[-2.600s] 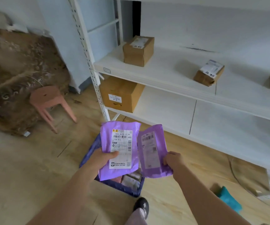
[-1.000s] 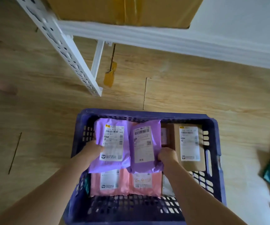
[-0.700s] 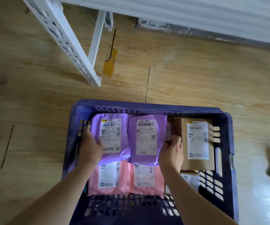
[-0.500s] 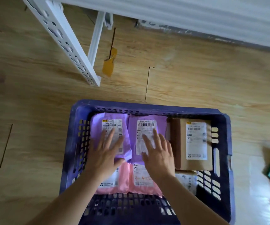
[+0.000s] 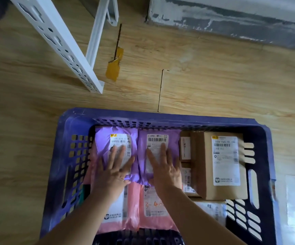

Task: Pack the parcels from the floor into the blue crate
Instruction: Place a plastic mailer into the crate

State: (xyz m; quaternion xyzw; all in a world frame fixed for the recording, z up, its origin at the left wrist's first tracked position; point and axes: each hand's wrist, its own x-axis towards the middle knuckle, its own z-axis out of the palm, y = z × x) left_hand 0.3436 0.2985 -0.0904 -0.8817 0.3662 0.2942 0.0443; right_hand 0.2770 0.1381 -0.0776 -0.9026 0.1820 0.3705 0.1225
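- The blue crate (image 5: pixel 160 117) is sitting on the wooden floor (image 5: pixel 214 76), just near of a white shelf post (image 5: pixel 58 41) that is standing to the far left.
- Two purple mailers are lying flat, side by side and label up, against the crate's far wall: the left purple mailer (image 5: pixel 104 144) and the right purple mailer (image 5: pixel 142 151), their edges touching.
- The left hand (image 5: pixel 113 172) is pressing down on the left purple mailer, palm flat, fingers straight and spread apart over its label.
- The right hand (image 5: pixel 164 168) is pressing on the right purple mailer in the same way, its fingers straight and lying closer together.
- Two pink mailers (image 5: pixel 160 223) are lying under the purple ones, their near halves sticking out toward the person.
- A cardboard box (image 5: pixel 203 165) with a white label is filling the crate's right side, and a smaller box (image 5: pixel 184 147) is wedged between it and the right purple mailer.
- A white parcel (image 5: pixel 212 209) is showing from under the cardboard box's near edge.
- A strip of yellow tape (image 5: pixel 114 68) is sticking to the floor, beside the post.
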